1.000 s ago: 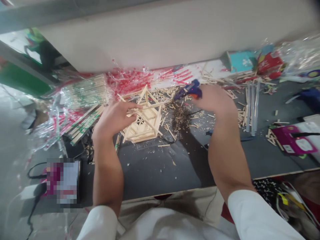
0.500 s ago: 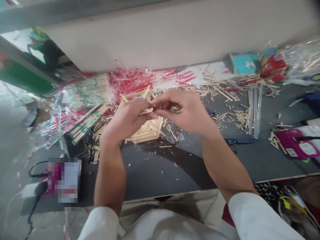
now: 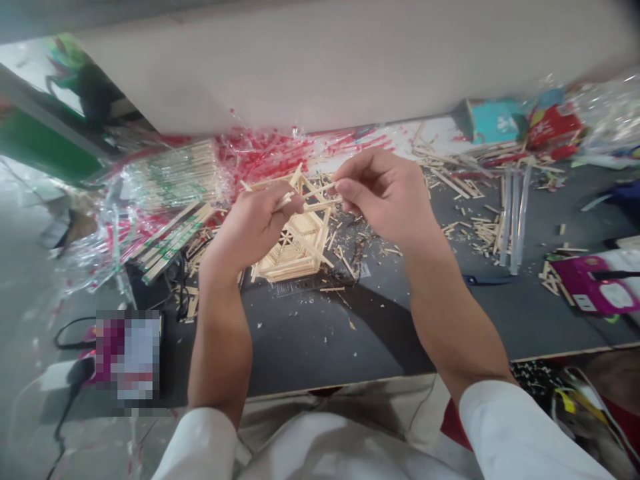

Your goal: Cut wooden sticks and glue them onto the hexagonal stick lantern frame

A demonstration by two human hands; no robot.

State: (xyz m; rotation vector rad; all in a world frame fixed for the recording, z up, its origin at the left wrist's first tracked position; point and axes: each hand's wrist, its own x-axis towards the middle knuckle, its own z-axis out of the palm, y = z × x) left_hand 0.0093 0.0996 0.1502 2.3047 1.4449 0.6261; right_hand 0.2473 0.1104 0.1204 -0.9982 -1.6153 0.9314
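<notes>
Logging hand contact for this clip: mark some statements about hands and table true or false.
1. The left hand and right hand both pinch one wooden stick. True.
2. The right hand holds a glue gun. False: it pinches only the wooden stick.
3. The stick model stands on the dark table. True.
4. The clear glue sticks lie left of the stick model. False: they lie right of it.

Place: hobby craft workbench.
Surface: dark grey tabletop (image 3: 310, 347) strewn with pale wooden stick offcuts (image 3: 480, 233).
Supplies: clear-wrapped bundles of wooden sticks (image 3: 175, 177); translucent glue-gun rods (image 3: 515, 213).
Work: half-built pale stick-frame model (image 3: 295, 250).
</notes>
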